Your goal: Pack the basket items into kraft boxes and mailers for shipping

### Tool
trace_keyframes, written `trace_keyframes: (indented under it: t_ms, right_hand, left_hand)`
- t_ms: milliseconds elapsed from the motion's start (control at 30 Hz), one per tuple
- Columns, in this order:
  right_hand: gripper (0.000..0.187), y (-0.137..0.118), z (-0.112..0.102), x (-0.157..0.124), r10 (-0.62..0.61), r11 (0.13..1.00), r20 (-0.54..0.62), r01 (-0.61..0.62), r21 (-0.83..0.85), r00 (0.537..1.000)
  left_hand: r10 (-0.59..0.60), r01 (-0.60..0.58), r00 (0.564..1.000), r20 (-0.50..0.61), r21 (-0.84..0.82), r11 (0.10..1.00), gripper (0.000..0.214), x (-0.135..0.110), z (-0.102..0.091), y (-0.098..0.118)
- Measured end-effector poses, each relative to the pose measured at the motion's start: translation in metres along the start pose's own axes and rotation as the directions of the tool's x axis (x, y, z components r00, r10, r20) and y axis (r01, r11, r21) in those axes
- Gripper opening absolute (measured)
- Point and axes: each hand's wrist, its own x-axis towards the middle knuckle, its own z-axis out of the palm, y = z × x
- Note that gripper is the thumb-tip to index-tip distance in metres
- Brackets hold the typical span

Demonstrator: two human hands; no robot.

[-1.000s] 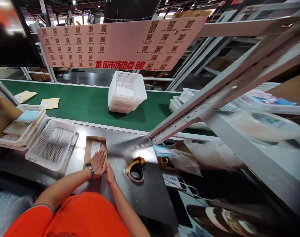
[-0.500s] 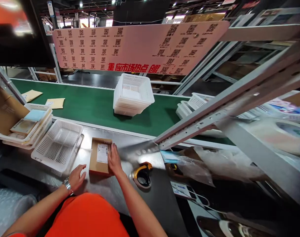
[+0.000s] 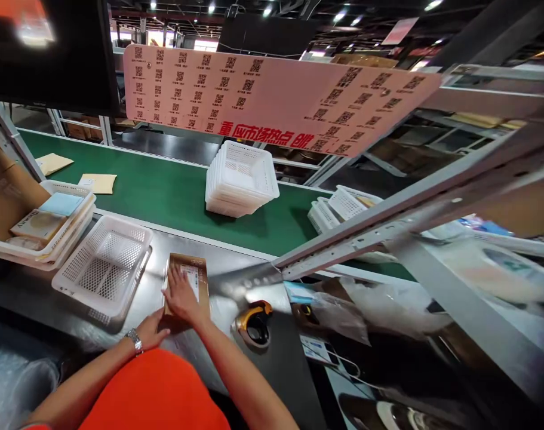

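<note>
A brown cardboard box (image 3: 202,285) lies on the metal table (image 3: 229,254) in front of me. Its white shipping label (image 3: 193,276) is partly covered by my right hand (image 3: 183,298). That hand rests flat on the box top, fingers stretched out. My left hand (image 3: 150,332), with a metal watch at its wrist, is at the box's near left corner. Its fingers extend loosely and grip nothing; whether they touch the box I cannot tell. To the right of the box sits a yellow and black tape dispenser (image 3: 255,324).
White perforated baskets (image 3: 104,269) stand at left, one group holding small boxes. A basket stack (image 3: 240,179) and two envelopes (image 3: 98,183) lie on the green conveyor (image 3: 164,185). A metal post (image 3: 365,227) slants across the right. A code board (image 3: 280,98) hangs ahead.
My right hand has gone from the box's right edge onto its top, over the label. The left hand has come closer to the near left corner. The camera view has shifted slightly.
</note>
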Motion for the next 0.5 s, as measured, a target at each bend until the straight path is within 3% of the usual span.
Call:
trace_keyframes:
  t_ms: [67, 133, 200, 267, 367, 433, 500]
  right_hand:
    - [0.061, -0.015, 0.003, -0.024, -0.141, 0.966, 0.120, 0.111, 0.232, 0.983]
    - [0.054, -0.023, 0.009, -0.055, -0.222, 0.837, 0.185, 0.090, 0.540, 0.957]
    - [0.055, -0.021, 0.016, -0.088, -0.120, 0.619, 0.224, -0.104, 0.778, 0.967]
    - [0.060, -0.013, 0.023, -0.119, 0.151, 0.352, 0.294, -0.330, 0.876, 0.944]
    - [0.064, 0.003, 0.033, -0.154, 0.521, -0.021, 0.400, -0.457, 0.889, 0.754]
    - [0.061, 0.009, 0.037, -0.168, 0.631, -0.215, 0.465, -0.435, 0.874, 0.621]
    - [0.058, 0.013, 0.040, -0.174, 0.653, -0.377, 0.535, -0.384, 0.843, 0.536]
  left_hand:
    - [0.045, -0.047, 0.997, 0.060, 0.025, 0.999, 0.071, 0.004, -0.004, 0.001]
    - [0.060, -0.066, 0.990, 0.126, 0.050, 0.997, 0.067, 0.004, -0.007, -0.003]
    - [0.011, -0.022, 0.985, 0.171, 0.066, 0.998, 0.066, 0.001, -0.009, -0.010]
    - [-0.098, 0.083, 0.979, 0.180, 0.086, 0.993, 0.067, -0.003, -0.009, -0.018]
    - [-0.222, 0.211, 0.966, 0.132, 0.094, 0.973, 0.067, -0.007, -0.006, -0.026]
    - [-0.266, 0.265, 0.963, 0.036, 0.021, 0.964, 0.066, -0.003, -0.005, -0.025]
    - [-0.293, 0.288, 0.954, -0.063, -0.080, 0.954, 0.066, 0.009, -0.004, -0.019]
